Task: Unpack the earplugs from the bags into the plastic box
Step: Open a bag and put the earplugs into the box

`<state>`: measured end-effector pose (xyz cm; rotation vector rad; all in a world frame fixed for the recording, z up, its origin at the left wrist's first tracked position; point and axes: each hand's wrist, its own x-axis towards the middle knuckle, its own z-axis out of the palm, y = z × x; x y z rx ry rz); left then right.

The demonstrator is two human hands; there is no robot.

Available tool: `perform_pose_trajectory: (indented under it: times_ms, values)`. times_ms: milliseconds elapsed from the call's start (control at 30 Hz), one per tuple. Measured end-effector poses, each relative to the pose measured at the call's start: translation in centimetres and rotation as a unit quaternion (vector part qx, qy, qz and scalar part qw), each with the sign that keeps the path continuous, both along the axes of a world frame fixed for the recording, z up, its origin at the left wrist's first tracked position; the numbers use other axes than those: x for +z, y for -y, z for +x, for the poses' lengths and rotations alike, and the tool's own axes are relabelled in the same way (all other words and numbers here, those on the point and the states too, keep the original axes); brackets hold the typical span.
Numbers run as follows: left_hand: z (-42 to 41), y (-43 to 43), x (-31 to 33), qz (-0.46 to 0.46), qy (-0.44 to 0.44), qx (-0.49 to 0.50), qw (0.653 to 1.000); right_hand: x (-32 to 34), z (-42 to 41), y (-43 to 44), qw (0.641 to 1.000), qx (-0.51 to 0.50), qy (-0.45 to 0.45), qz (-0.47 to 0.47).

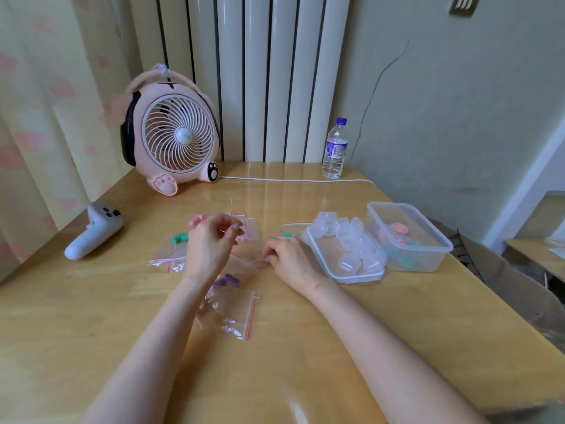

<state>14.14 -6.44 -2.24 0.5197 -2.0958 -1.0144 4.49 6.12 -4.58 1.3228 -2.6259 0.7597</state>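
Clear zip bag point(244, 264) pinched between two hands point(211, 243), beside one plastic box point(428, 258), two purple earplugs point(227, 281).

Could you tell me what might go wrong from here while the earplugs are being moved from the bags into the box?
1. The left hand and right hand are working a clear zip bag over bare table, well short of the plastic box; loose earplugs could roll away.
2. The lid piled with small clear cases lies between hands and box; a reach across may knock them.
3. Purple earplugs sit under the left wrist and could get swept aside.
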Motion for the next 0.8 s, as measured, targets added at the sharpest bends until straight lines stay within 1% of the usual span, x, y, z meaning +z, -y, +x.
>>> perform_pose_trajectory:
  times_ms: [67,167,233,333,467,533,567,600,667,733,800]
  values:
    - [0.0,-0.5,0.2,-0.005,-0.006,-0.011,1.000,0.6,0.1,-0.8,0.999,-0.022,0.014,-0.038]
    - [0.2,-2.0,0.6,-0.009,-0.038,-0.047,0.998,2.0,0.2,-3.0,0.993,-0.065,0.032,-0.092]
    - [0.3,-3.6,0.8,-0.028,-0.048,-0.084,0.995,2.8,0.5,-4.9,0.985,-0.078,0.075,-0.136]
    - [0.3,-6.3,1.1,-0.061,-0.035,-0.149,0.986,3.6,0.9,-8.6,0.960,-0.096,0.176,-0.195]
    - [0.2,-8.9,2.0,-0.085,-0.019,-0.212,0.973,4.4,1.6,-14.2,0.930,-0.095,0.233,-0.267]
    - [0.3,-10.4,2.3,-0.111,0.004,-0.247,0.963,4.7,2.1,-17.3,0.908,-0.084,0.281,-0.298]
    - [0.3,-11.2,2.4,-0.118,0.015,-0.265,0.957,4.9,2.4,-18.9,0.902,-0.075,0.304,-0.298]
    - [0.4,-12.1,2.5,-0.119,0.022,-0.282,0.952,5.0,2.6,-20.4,0.904,-0.070,0.309,-0.288]
    - [0.3,-14.0,2.7,-0.112,0.024,-0.307,0.945,5.1,3.2,-23.1,0.919,-0.089,0.277,-0.268]
    - [0.1,-16.0,2.7,-0.098,0.021,-0.327,0.940,5.4,3.9,-25.5,0.911,-0.123,0.255,-0.300]
    - [-0.1,-18.3,2.6,-0.082,0.023,-0.353,0.932,5.7,4.6,-28.2,0.899,-0.153,0.261,-0.318]
